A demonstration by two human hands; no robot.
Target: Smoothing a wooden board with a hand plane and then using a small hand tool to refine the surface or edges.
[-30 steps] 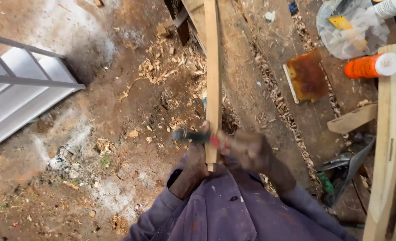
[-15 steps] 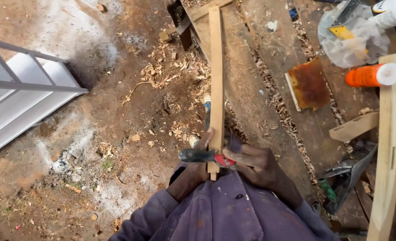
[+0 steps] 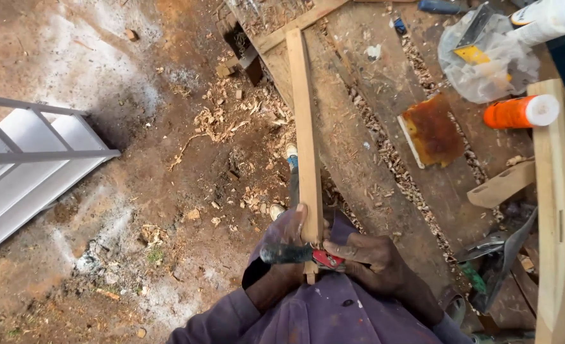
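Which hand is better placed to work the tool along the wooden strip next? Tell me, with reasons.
Right, probably. The right hand already lies on the black and red tool pressed across the wooden strip, while the left hand grips that strip.

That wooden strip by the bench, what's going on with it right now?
A person in a purple shirt holds a long wooden strip steady with the left hand near its lower end. The right hand presses a small red-and-black tool across it. The strip's far end rests on the shavings-covered workbench.
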